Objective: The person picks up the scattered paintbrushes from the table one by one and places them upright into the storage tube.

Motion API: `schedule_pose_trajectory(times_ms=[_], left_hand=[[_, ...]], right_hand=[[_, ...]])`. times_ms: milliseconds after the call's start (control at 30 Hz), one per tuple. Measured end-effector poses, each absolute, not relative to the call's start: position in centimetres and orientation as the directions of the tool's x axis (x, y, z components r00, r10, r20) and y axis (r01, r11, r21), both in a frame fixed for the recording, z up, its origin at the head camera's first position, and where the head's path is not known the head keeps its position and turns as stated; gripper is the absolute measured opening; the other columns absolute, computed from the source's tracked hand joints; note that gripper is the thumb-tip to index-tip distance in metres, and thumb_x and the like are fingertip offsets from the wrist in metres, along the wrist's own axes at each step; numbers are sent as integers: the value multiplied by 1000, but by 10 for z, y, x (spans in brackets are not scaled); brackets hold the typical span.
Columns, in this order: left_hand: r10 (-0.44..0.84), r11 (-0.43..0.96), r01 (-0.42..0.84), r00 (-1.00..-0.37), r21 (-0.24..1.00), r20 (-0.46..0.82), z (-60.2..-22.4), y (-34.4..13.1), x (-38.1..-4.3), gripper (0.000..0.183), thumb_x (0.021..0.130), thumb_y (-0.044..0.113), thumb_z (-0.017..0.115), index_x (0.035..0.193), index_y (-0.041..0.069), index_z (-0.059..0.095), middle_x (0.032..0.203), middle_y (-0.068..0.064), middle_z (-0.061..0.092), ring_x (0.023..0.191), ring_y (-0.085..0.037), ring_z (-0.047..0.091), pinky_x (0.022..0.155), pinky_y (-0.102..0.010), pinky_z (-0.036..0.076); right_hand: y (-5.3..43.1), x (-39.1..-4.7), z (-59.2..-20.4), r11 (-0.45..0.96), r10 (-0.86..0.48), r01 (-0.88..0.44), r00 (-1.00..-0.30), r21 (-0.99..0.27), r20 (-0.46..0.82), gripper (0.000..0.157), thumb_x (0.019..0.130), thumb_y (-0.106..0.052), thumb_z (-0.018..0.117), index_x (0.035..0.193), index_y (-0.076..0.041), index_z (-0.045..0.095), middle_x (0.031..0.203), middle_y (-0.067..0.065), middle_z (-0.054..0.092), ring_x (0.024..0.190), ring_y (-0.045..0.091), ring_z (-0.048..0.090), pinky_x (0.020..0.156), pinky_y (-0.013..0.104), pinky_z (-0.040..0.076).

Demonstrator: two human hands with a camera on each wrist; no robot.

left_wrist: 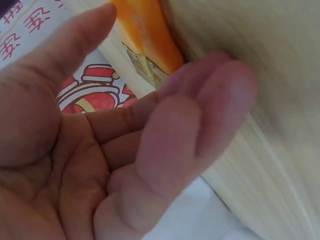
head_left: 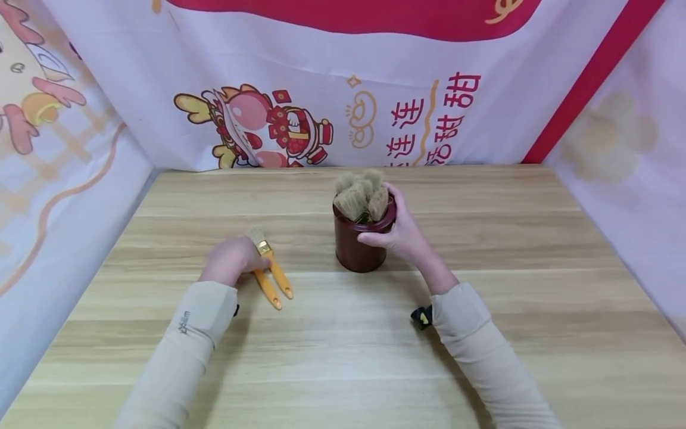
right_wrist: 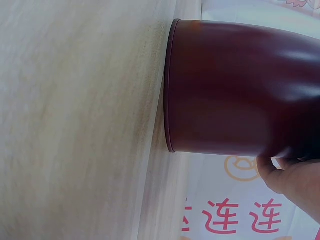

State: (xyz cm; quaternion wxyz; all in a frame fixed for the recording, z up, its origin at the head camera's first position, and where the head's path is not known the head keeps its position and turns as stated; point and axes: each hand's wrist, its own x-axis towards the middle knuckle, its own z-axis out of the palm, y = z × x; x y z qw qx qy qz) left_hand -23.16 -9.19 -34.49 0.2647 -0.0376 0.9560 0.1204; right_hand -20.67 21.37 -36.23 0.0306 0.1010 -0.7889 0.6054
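A dark red cylindrical pot (head_left: 360,247) stands upright on the wooden table, with several pale bristle brush heads (head_left: 354,201) sticking out of its top. My right hand (head_left: 399,235) grips the pot near its rim from the right; its fingertips show against the pot's side in the right wrist view. Left of the pot lie two paintbrushes (head_left: 278,277) with orange handles. My left hand (head_left: 230,257), blurred, is over their upper part. In the left wrist view its thumb and bent fingers stand apart around an orange handle (left_wrist: 150,30), with no firm hold visible.
The light wooden table (head_left: 332,351) reaches back to a white printed cloth (head_left: 343,119) with red figures and characters. More printed cloth hangs at the left and right sides. A small black object (head_left: 422,317) sits beside the right cuff.
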Motion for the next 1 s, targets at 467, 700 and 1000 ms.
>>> schedule_pose_trajectory(times_ms=[467,700,1000], left_hand=[[-5,914,-216,-853,345,-522,-356,-103,-237,18,82,13,69,83,-2,59,57,-4,58,45,-10,55,47,-21,50],[22,852,-242,-870,465,-493,-343,-108,-236,20,88,22,61,85,2,58,59,-2,60,52,-13,58,56,-27,52],[140,637,-32,-978,770,-157,-309,-75,-234,35,88,30,52,101,1,67,81,-8,72,62,-11,65,55,-24,46]], right_hand=[[216,-205,-362,247,-117,-194,-979,-950,170,104,71,-3,83,150,-13,16,151,15,32,139,28,35,119,42,27],[216,-206,-362,246,-128,-187,-979,-951,160,104,72,-3,82,150,-14,16,152,15,32,140,28,34,119,43,26],[215,-207,-362,231,-118,-189,-979,-954,165,103,70,-1,82,150,-13,17,152,16,31,140,28,33,119,43,25]])
